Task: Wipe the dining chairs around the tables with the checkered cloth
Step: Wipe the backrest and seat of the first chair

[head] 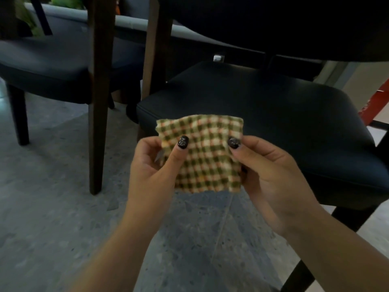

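A small green, cream and orange checkered cloth (207,157) is stretched out flat between both hands, in front of a dark padded dining chair (284,114). My left hand (153,167) pinches its left edge with the thumb on top. My right hand (271,171) pinches its right edge the same way. The cloth hangs in the air just before the front edge of the chair seat and does not touch it. A second dark chair (46,66) stands to the left, its seat partly hidden behind a wooden leg.
Wooden legs (97,106) rise between the two chairs. The dark chair back or table edge (273,24) looms over the right seat. A grey speckled floor (63,207) spreads below. Something red (376,102) stands at the far right.
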